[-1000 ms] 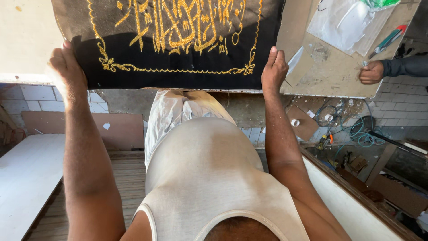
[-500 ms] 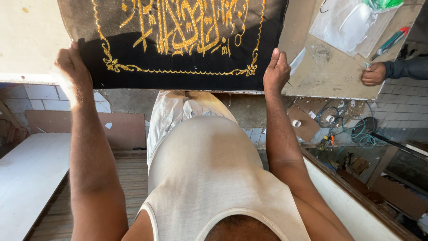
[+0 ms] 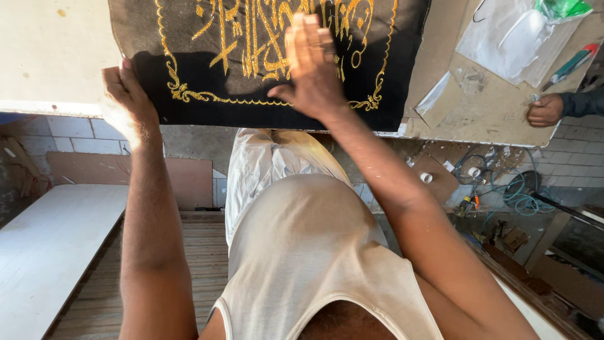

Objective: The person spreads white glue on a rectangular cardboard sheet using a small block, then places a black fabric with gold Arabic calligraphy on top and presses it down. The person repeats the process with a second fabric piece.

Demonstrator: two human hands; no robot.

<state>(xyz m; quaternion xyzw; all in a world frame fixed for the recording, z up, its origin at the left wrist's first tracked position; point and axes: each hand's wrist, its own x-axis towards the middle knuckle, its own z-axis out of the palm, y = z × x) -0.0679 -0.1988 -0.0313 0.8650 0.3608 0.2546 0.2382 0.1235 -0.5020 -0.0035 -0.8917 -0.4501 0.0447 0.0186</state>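
Observation:
A black cloth (image 3: 189, 69) with gold embroidered ornament and a gold scrolled border lies on a pale table (image 3: 50, 56), its near edge hanging at the table's front. My left hand (image 3: 129, 104) grips the cloth's near left corner at the table edge. My right hand (image 3: 311, 66) lies flat on the cloth's middle, palm down, fingers together and stretched over the gold embroidery.
Another person's hand (image 3: 545, 110) rests on a brown board (image 3: 497, 107) at the right, near a clear plastic bag (image 3: 509, 34) and a red-and-teal tool (image 3: 569, 63). Cables (image 3: 516, 189) and small parts lie on the floor below. A white panel (image 3: 50, 252) stands at lower left.
My right hand has left the cloth's near right corner and moved left and forward onto the middle of the cloth. My left hand stays on the left corner.

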